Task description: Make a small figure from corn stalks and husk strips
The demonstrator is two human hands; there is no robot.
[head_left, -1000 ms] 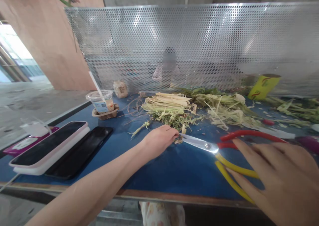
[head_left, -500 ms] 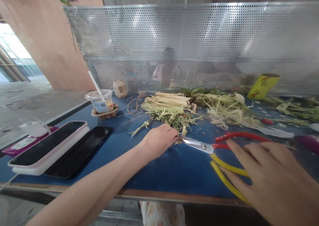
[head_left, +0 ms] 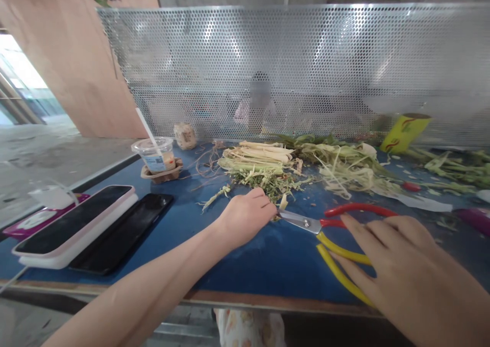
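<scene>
My left hand (head_left: 247, 215) rests on the blue table (head_left: 260, 257) with its fingers curled over small plant scraps at the scissors' tip. The scissors (head_left: 325, 229) lie flat, steel blades pointing left, one red handle loop and one yellow. My right hand (head_left: 406, 270) lies over the handles with fingers stretched out and flat, touching the yellow loop. Just beyond my left hand is a heap of chopped green bits (head_left: 270, 181) and a bundle of pale stalks (head_left: 258, 155).
Two phones (head_left: 76, 224) lie at the left beside a pink packet (head_left: 42, 217). A plastic cup with a straw (head_left: 155, 155) stands behind them. Leafy trimmings (head_left: 352, 166) and a yellow cup (head_left: 403, 131) sit along a perforated metal screen (head_left: 291, 71); a person is behind it.
The scissors and my right hand have slid left toward my left hand. My left hand has curled a little more over the scraps.
</scene>
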